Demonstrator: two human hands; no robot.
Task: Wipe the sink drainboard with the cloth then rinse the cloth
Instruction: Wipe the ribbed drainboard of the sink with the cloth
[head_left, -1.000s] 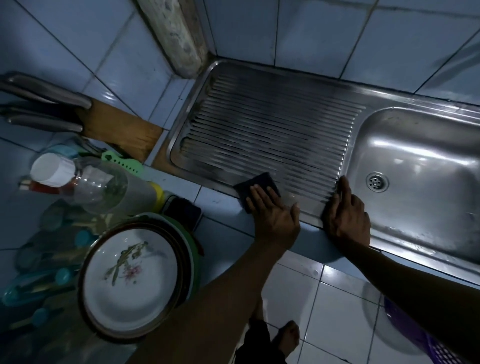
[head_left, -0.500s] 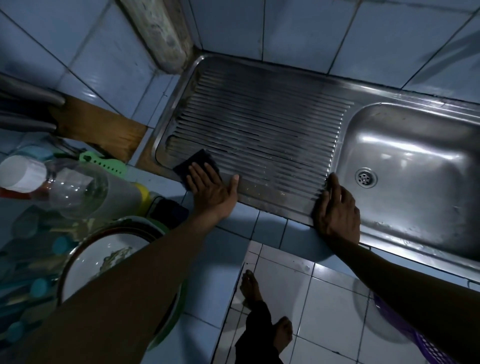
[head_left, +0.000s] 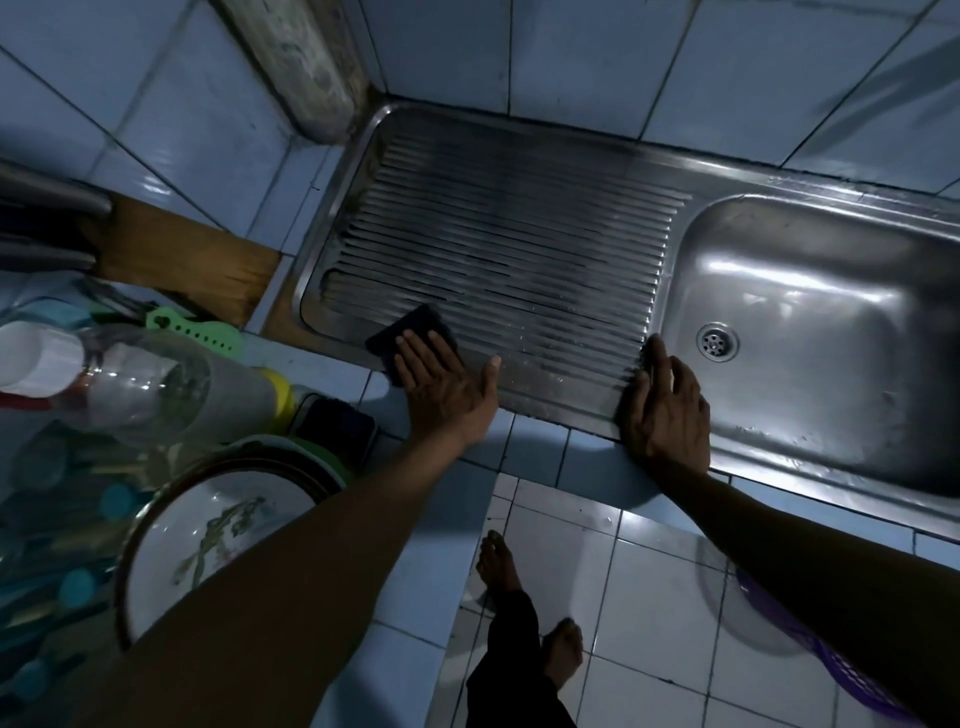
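Fingers (head_left: 413, 351) of left hand (head_left: 447, 392) flat, pressing cloth (head_left: 410, 326) at drainboard (head_left: 519, 249) front edge | right hand (head_left: 667, 410) flat, bracing there | likely risk: cloth slips off edge; forearm knocks plate (head_left: 218, 525)

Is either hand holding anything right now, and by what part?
Nothing gripped: left hand presses flat on the cloth, covering its near part; right hand rests on the sink rim.

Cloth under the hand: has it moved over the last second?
Yes. The cloth slid left along the drainboard's front edge, away from the drain hole, under the left hand.
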